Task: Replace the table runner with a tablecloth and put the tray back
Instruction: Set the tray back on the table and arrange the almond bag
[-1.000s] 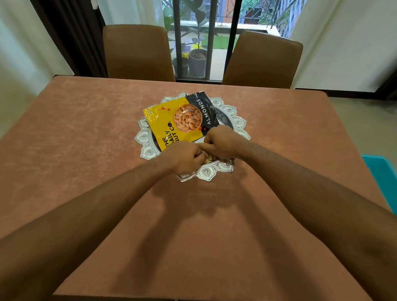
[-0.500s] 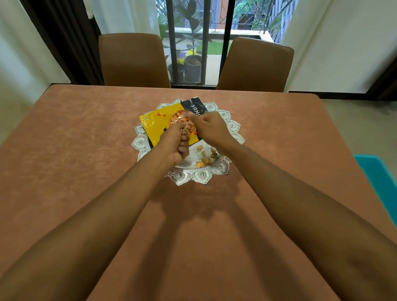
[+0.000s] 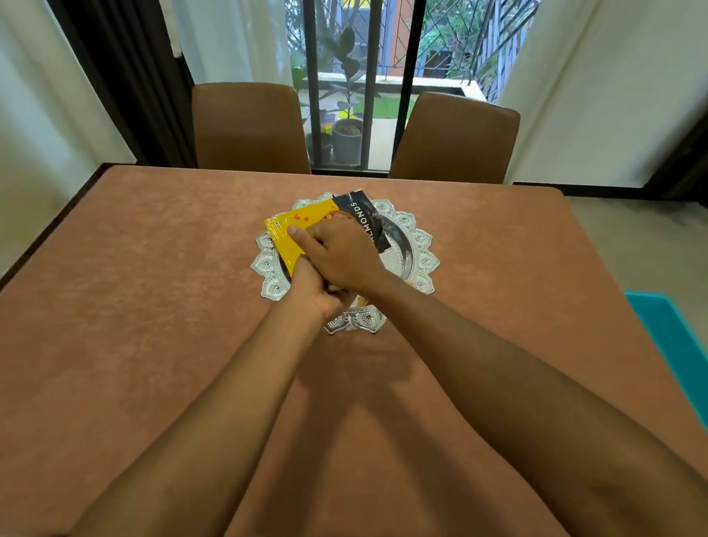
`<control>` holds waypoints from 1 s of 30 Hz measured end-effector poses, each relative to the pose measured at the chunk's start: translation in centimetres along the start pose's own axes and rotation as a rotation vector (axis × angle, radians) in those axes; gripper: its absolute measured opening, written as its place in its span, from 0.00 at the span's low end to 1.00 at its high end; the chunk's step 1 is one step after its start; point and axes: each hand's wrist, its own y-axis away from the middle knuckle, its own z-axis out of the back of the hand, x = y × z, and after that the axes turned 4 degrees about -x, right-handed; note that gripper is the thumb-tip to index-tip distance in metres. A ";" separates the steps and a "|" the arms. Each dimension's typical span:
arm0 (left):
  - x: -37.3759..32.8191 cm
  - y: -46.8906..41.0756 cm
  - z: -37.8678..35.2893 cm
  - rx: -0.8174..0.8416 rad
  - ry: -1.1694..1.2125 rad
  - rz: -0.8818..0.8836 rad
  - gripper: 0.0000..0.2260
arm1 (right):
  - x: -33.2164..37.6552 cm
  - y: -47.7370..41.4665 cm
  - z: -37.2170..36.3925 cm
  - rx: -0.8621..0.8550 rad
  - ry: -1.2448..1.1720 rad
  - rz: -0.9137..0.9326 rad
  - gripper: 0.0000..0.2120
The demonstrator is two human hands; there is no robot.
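A brown tablecloth [image 3: 137, 308] covers the table. An ornate silver tray [image 3: 422, 256] sits at its middle. A yellow and black almond packet [image 3: 285, 236] lies on the tray, tilted to the left. My right hand [image 3: 345, 257] lies over the packet with its fingers curled onto the yellow part. My left hand [image 3: 316, 292] is tucked right under the right hand at the packet's near edge, fingers closed and partly hidden. A few small orange pieces [image 3: 361, 299] show on the tray beside my wrists.
Two brown chairs [image 3: 250, 128] [image 3: 456, 139] stand at the table's far side before a barred window. A teal object [image 3: 695, 374] lies on the floor at the right. Wide bare cloth surrounds the tray on all sides.
Both hands moved from the tray's near rim up onto the almond packet. The right hand now covers its middle, and the packet has shifted and turned slightly.
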 end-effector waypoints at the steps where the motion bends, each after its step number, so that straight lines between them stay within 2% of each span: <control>1: 0.0 0.1 0.1 0.004 0.046 -0.016 0.15 | 0.5 0.1 0.0 0.024 0.052 0.006 0.28; 4: -0.4 0.5 0.6 0.036 0.136 -0.060 0.20 | 1.2 0.5 0.1 0.091 0.101 0.048 0.25; 6: -1.0 0.7 0.7 0.002 0.102 -0.092 0.19 | 1.5 0.7 0.4 0.096 0.021 0.040 0.25; 10: -3.1 0.5 0.5 -0.143 -0.037 -0.041 0.15 | 0.8 0.3 1.4 -0.085 -0.248 -0.083 0.23; 13: -5.1 0.6 1.0 -0.168 -0.094 0.038 0.16 | -2.3 0.3 2.8 -0.171 -0.219 -0.221 0.23; 14: -5.6 0.7 1.2 -0.176 -0.148 0.049 0.17 | -3.6 0.5 3.3 -0.136 -0.149 -0.265 0.24; 16: -6.6 0.7 1.6 -0.223 -0.302 0.035 0.20 | -6.1 1.2 4.1 0.041 0.063 -0.289 0.25; 18: -7.4 0.4 1.7 -0.265 -0.444 -0.016 0.21 | -8.0 2.0 4.2 0.229 0.272 -0.231 0.21; 21: -7.6 0.1 1.5 -0.306 -0.655 -0.076 0.20 | -8.6 3.4 4.1 0.365 0.412 -0.165 0.20; 25: -7.2 -0.4 1.4 -0.350 -0.799 -0.110 0.21 | -8.0 5.4 3.3 0.428 0.440 -0.055 0.20; 30: -7.1 -0.8 1.5 -0.337 -0.827 -0.074 0.21 | -7.7 5.7 3.4 0.386 0.247 -0.022 0.19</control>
